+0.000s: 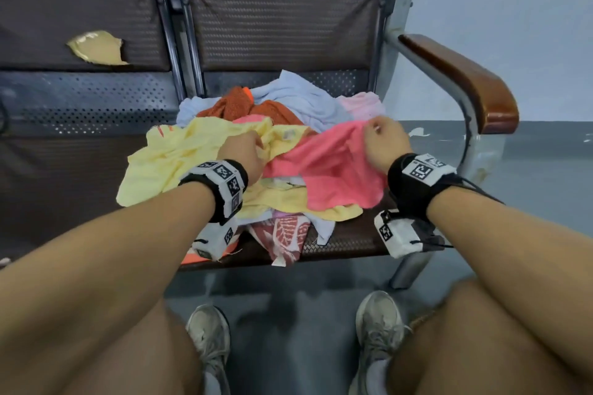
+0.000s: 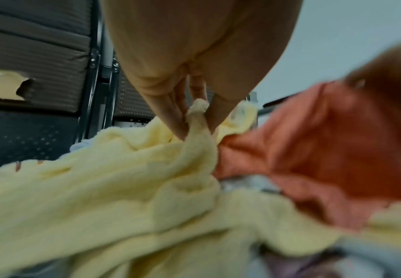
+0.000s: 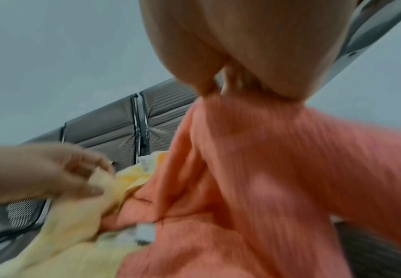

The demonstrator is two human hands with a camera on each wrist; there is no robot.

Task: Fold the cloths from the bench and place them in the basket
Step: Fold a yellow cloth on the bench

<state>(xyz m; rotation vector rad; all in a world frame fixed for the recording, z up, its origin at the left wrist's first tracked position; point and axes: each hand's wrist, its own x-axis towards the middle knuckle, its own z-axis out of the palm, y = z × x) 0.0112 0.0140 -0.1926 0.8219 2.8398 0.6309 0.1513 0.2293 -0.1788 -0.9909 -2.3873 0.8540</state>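
Surface [image 1: 346,244] heaped with cloths; left hand [image 1: 244,151] grip pinches yellow cloth [image 1: 167,163], right hand [image 1: 386,144] grip pinches pink cloth [image 1: 333,170], two arms outstretched.

Both forearms reach forward and down, bare, each with a black wrist strap carrying white marker blocks. Left hand [image 1: 244,151]: fingers [image 2: 177,116] curled down with thumb opposed, pinching a raised fold of the yellow cloth [image 1: 167,163]. Right hand [image 1: 386,143]: held slightly higher, knuckles up, fingers closed on a bunched edge of the pink cloth [image 1: 333,170], which hangs taut below the grip.
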